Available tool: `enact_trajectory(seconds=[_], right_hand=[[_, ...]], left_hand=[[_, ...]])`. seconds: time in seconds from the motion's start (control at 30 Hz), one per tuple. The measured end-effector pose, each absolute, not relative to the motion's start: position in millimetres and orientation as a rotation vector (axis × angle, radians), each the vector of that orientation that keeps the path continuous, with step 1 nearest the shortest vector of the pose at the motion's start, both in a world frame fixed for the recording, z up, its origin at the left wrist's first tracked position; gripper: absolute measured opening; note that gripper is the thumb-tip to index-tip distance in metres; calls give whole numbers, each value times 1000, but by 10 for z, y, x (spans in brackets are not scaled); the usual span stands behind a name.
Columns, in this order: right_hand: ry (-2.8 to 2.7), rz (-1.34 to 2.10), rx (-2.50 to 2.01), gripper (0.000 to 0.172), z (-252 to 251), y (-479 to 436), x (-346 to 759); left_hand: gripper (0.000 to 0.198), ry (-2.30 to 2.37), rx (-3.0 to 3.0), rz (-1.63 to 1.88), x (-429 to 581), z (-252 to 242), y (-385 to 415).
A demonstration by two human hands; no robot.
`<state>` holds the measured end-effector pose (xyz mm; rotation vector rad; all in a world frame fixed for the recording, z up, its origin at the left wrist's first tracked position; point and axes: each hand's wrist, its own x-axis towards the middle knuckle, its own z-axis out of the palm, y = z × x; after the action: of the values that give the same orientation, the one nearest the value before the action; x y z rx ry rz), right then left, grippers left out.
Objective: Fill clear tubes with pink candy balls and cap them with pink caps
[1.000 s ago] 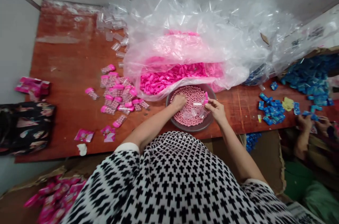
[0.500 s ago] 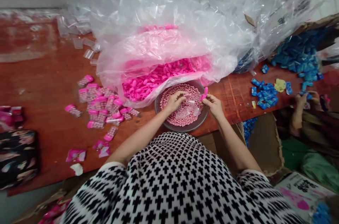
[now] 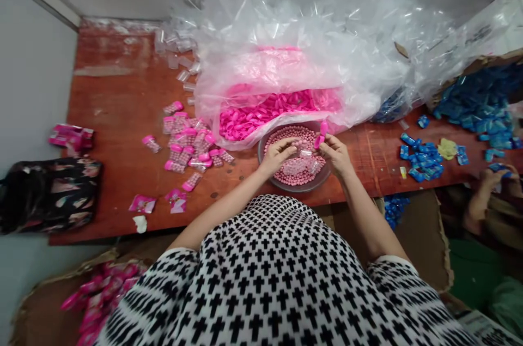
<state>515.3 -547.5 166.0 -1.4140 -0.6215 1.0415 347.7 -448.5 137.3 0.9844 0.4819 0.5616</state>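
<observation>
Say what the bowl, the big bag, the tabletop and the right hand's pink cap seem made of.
Bowl: probably plastic, dull dark grey, with a smooth rim.
Bag: thin plastic film, glossy; it wrinkles, glints and shows pink through.
Tabletop: probably wood or veneer, slight sheen; streaky reddish-brown surface.
Pink cap: likely moulded plastic, smooth; evenly bright colour.

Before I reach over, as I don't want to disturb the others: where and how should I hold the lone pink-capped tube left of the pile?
Probably by its clear body, from above, pinching across its length: the lone tube lies on its side, pink cap pointing far-left, apart from the pile.
</observation>
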Motion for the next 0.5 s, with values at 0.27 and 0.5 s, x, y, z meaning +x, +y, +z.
enact_trajectory(seconds=[0.27,0.5], right_hand=[[-901,965,-1439,39,1897,-5499,4980],[-1205,925,-1474,35,2108,-5517,4883]], left_hand=[[45,544,915,610,3333,1429,-4537],[51,535,858,611,3339,1405,-4603]])
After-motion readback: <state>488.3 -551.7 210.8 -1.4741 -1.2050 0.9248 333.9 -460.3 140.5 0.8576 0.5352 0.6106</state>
